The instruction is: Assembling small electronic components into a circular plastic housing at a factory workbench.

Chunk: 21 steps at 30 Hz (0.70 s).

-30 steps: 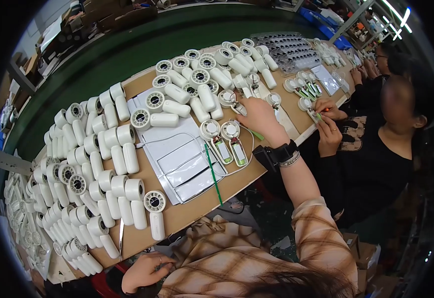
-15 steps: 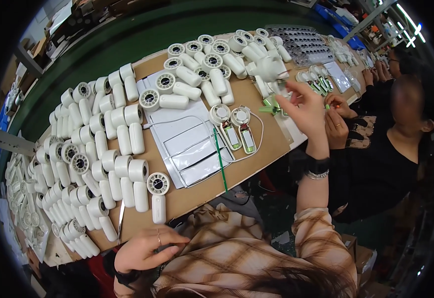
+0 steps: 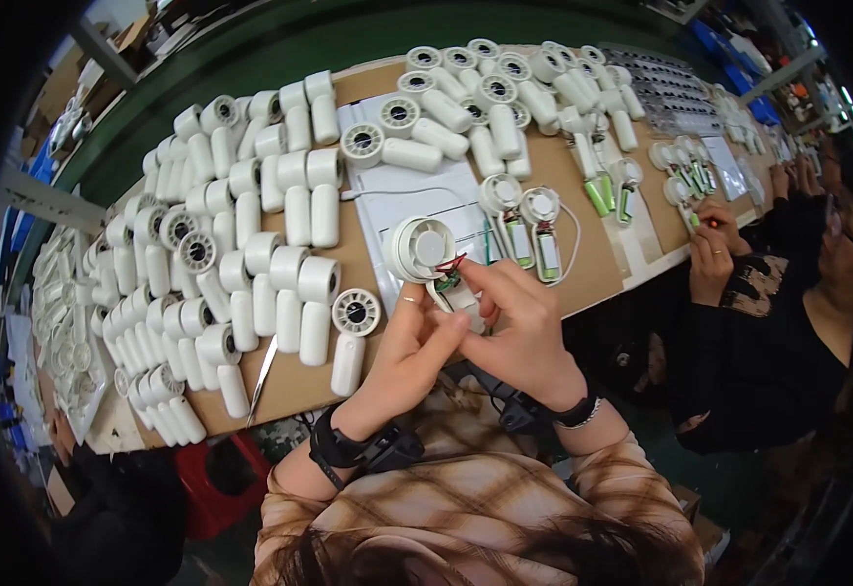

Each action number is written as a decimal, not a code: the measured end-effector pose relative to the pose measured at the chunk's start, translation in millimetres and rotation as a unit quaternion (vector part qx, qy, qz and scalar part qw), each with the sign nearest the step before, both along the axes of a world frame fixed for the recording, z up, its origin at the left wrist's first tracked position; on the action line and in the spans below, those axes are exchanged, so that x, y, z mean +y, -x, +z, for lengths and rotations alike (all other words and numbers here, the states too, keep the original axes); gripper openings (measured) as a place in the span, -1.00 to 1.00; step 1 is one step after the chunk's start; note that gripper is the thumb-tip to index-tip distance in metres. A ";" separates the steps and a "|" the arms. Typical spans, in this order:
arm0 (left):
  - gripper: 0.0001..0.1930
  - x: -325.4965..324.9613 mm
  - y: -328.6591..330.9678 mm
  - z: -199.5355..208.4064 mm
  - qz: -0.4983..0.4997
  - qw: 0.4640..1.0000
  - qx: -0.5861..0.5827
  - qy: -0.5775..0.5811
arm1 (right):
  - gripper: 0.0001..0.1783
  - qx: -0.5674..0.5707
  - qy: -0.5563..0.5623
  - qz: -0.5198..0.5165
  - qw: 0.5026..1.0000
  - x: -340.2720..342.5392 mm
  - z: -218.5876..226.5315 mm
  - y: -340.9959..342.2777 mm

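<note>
Both my hands hold an opened white handheld fan (image 3: 422, 244) over the near edge of the table. Its round head faces up; a green circuit board (image 3: 449, 281) and red wires (image 3: 454, 262) show at the top of the handle. From the left, my left hand (image 3: 402, 356) is closed around the handle's side. My right hand (image 3: 524, 332) is closed on the other side, its fingertips by the wires and board. The handle's lower part is mostly hidden by my fingers. Beyond the fan lie two fan inner units (image 3: 541, 220) with green boards, on the cardboard.
Several assembled white fans (image 3: 295, 195) cover the table's left and back. Tweezers (image 3: 263, 379) lie near the front edge. Plastic-covered sheets (image 3: 426, 181) lie mid-table, with a white cable (image 3: 387, 193) across them. At right, a co-worker's hands (image 3: 715, 249) hold a small part near more inner units (image 3: 685, 166).
My right hand has come back from the far right to the middle. My left hand has risen from the front edge, and both now hold the opened fan. The view has shifted.
</note>
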State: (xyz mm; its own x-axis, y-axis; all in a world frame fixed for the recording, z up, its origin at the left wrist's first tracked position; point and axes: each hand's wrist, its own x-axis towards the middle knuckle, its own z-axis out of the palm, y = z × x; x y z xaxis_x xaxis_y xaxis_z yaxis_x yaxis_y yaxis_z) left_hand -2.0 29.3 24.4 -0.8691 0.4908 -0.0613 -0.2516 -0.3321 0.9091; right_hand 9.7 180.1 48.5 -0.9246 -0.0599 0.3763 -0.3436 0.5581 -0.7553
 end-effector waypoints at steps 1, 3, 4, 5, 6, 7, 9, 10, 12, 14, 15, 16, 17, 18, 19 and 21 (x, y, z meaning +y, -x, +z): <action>-0.48 -1.4 0.4 -4.9 0.007 1.000 -0.003 0.006 | -0.50 0.012 -0.002 -0.003 1.000 -7.7 -5.5 -0.8; -0.51 -4.3 6.6 -11.6 0.045 0.998 0.016 0.034 | -0.50 0.038 -0.006 -0.011 0.999 -20.5 -12.7 0.9; -0.52 -7.7 9.0 -13.5 0.062 0.997 0.025 0.048 | -0.50 0.035 -0.001 -0.006 0.999 -22.3 -13.6 1.4; -0.52 -12.8 10.0 -15.0 0.067 0.996 0.023 0.054 | -0.51 0.007 0.037 0.023 0.999 -20.4 -12.1 1.2; -0.54 -18.2 10.6 -14.5 0.054 0.998 -0.008 0.033 | -0.51 -0.022 0.073 0.051 0.996 -16.7 -9.1 1.0; -0.56 -22.2 11.4 -8.0 0.040 0.998 -0.040 0.013 | -0.52 -0.052 0.109 0.078 0.990 -13.1 -6.1 0.3; -0.58 -29.8 12.1 -0.1 0.031 0.997 -0.076 -0.006 | -0.53 -0.021 0.092 0.087 0.992 -2.4 2.4 6.2; -0.60 -32.6 12.7 2.3 0.008 0.996 -0.088 0.003 | -0.55 0.014 0.071 0.091 0.993 3.6 7.5 12.2; -0.63 -37.1 14.2 5.6 -0.043 0.993 -0.112 0.018 | -0.56 0.047 0.050 0.093 0.993 4.3 15.7 24.9; -0.64 -40.9 16.4 8.1 -0.057 0.991 -0.116 0.021 | -0.59 0.105 -0.018 0.149 0.983 -0.4 23.2 39.4; -0.65 -42.9 17.3 9.0 -0.072 0.990 -0.115 0.022 | -0.60 0.135 -0.053 0.177 0.974 -1.4 24.7 44.0; -0.65 -44.4 17.7 9.0 -0.086 0.989 -0.115 0.024 | -0.60 0.133 -0.052 0.177 0.974 -0.9 24.9 46.6; -0.65 -46.1 17.4 7.6 -0.086 0.989 -0.117 0.024 | -0.61 0.134 -0.062 0.192 0.970 -0.3 25.0 48.5; -0.66 -47.8 17.1 5.5 -0.089 0.989 -0.118 0.006 | -0.63 0.135 -0.072 0.207 0.966 0.4 24.7 49.8; -0.66 -49.1 16.8 3.5 -0.092 0.989 -0.119 -0.011 | -0.64 0.137 -0.082 0.223 0.962 0.9 24.1 50.1; -0.66 -49.9 15.6 3.6 -0.094 0.988 -0.121 -0.029 | -0.65 0.136 -0.077 0.224 0.962 1.5 21.2 48.2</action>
